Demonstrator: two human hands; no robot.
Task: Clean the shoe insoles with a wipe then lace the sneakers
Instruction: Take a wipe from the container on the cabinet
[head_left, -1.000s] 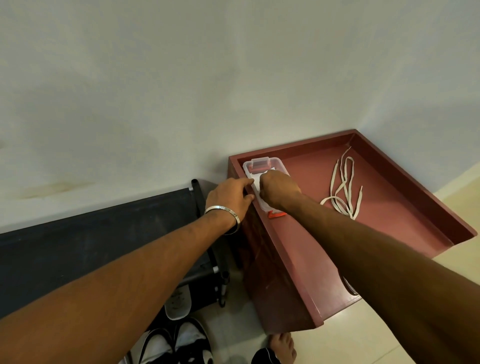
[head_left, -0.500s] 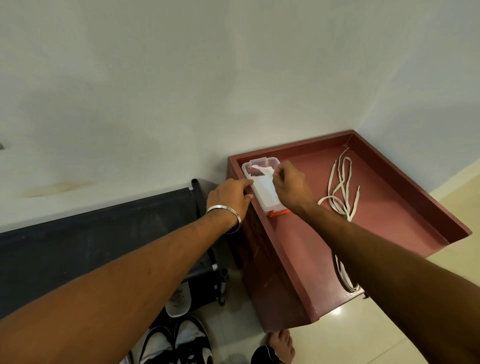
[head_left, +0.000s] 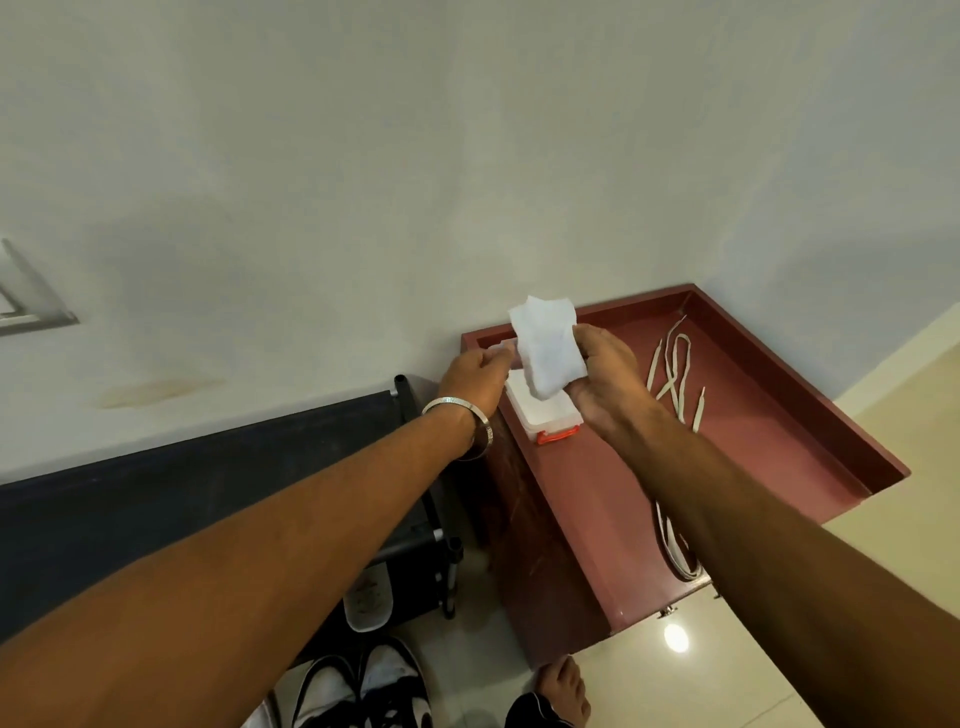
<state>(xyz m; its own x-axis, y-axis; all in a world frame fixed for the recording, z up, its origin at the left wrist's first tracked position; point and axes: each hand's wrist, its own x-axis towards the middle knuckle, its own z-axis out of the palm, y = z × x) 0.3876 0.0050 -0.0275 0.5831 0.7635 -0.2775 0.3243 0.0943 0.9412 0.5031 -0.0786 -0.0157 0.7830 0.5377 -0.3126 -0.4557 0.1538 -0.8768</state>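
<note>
A: Item one, right hand (head_left: 605, 376). State of grip?
B: Pinching a white wet wipe (head_left: 548, 347), lifted clear above the wipe box (head_left: 540, 413). Half a second ago the same hand was only tugging the sheet at the box's mouth; now the sheet hangs free.

A: Left hand (head_left: 475, 371)?
B: At the far end of the box, near the counter's (head_left: 597, 499) back left corner. Fingers seem to pinch the raised lid flap; partly hidden, so not certain. It was steadying the box's left side before.

A: Meaning for the task?
B: Wipe secured. I judge the insole cleaning can start next; nothing wiped yet.

A: Remaining stock?
B: Cream laces (head_left: 675, 374) loose toward the counter's right side, untouched. Black-and-white sneakers (head_left: 358, 691) on the floor below, unlaced.
</note>
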